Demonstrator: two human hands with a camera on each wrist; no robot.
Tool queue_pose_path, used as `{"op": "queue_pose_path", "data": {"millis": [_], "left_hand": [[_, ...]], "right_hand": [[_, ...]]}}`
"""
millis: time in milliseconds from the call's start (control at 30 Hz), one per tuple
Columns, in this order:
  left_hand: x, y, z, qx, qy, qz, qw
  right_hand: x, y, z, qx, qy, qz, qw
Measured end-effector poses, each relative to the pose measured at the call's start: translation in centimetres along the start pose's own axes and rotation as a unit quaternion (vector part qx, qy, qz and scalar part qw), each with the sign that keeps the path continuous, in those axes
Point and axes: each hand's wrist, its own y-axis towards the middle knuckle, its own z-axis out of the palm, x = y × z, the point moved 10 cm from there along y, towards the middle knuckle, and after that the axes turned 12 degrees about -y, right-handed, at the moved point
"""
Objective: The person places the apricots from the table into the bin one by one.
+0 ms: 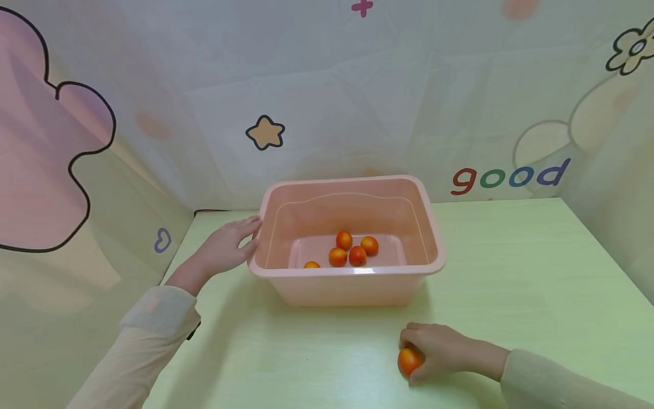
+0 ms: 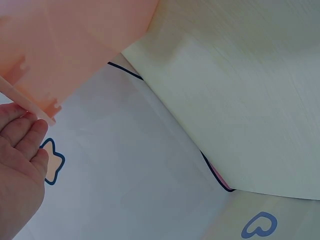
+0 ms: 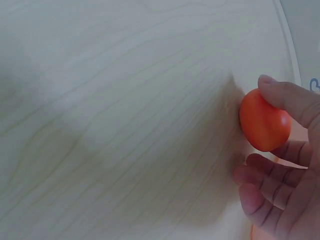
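Observation:
A pink plastic tub (image 1: pixel 347 289) stands on the pale green table, near the back wall. My left hand (image 1: pixel 231 245) reaches its left side, and the fairly straight fingers (image 2: pixel 32 132) touch the outside of the rim. Near the table's front, right of the tub, my right hand (image 1: pixel 438 353) grips a small round orange-red fruit (image 1: pixel 409 362) between thumb and fingers. The right wrist view shows the thumb on one side of this smooth fruit (image 3: pixel 265 120), close over the tabletop. Inside the tub lie several similar fruits (image 1: pixel 357 255), one partly hidden by the front rim.
The table (image 1: pixel 521 272) meets a cloth backdrop (image 1: pixel 347 113) at its back and left edges. On the cloth are a star (image 1: pixel 265 133), the word "good" (image 1: pixel 511 177) and a heart outline (image 1: pixel 162 241). The tub's front wall rises in front of the fruits.

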Motion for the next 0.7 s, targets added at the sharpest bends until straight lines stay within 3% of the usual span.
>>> {"op": "queue_pose_path", "data": {"millis": [267, 700], "left_hand": [[0.1, -0.1, 0.1, -0.001, 0.001, 0.005, 1.0000], [0.1, 0.0, 0.1, -0.002, -0.003, 0.003, 1.0000]], "right_hand": [[1.1, 0.1, -1.0, -0.008, 0.039, -0.049, 0.998], [4.0, 0.1, -5.8, 0.030, 0.047, -0.079, 0.995]]}}
